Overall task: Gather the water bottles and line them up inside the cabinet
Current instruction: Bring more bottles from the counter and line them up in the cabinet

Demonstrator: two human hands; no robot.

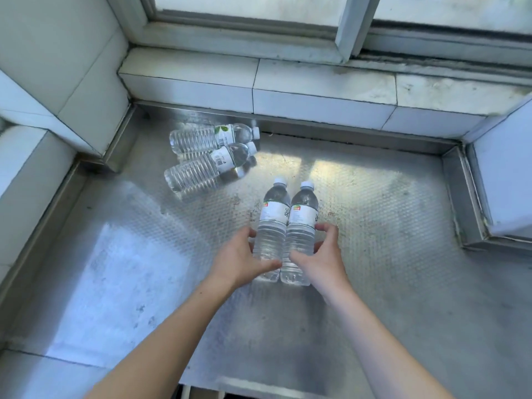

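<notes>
On the metal table [115, 269], far left: two bottles [207, 152] lying flat, touching. At centre: left hand [239, 259], fingers curled round left upright bottle [272, 226]; right hand [324, 254] likewise gripping right upright bottle [300, 231], bottles touching.

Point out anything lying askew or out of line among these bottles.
Two bottles lie on their sides at back left, askew. The pair held by the left hand and right hand stands together.
</notes>
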